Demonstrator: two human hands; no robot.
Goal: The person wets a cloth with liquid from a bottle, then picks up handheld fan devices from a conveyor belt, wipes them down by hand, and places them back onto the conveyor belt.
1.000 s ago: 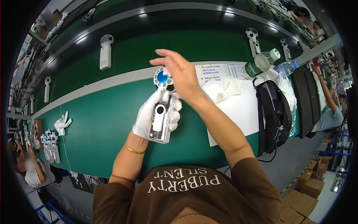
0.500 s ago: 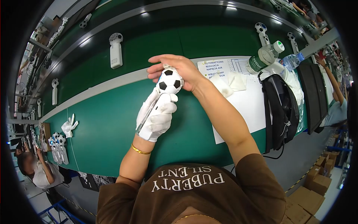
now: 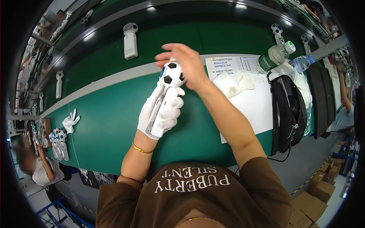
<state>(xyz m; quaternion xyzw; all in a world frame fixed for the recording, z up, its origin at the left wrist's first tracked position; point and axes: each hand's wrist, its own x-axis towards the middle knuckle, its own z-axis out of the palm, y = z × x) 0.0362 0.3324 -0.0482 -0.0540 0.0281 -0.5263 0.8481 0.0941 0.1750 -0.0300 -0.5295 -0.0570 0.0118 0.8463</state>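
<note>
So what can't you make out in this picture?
All in the head view:
- Held football-topped device: its far face, turned away.
- Whether the right hand touches it: blurred, overlapping.
- Sheet: some print, under white pads.
- Far white device: its lettering, too small.

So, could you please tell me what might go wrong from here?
The bare right hand is close beside the football-patterned top and might smudge it. The gloved left hand holds the gadget above the table, so a loosened grip could drop it.
</note>
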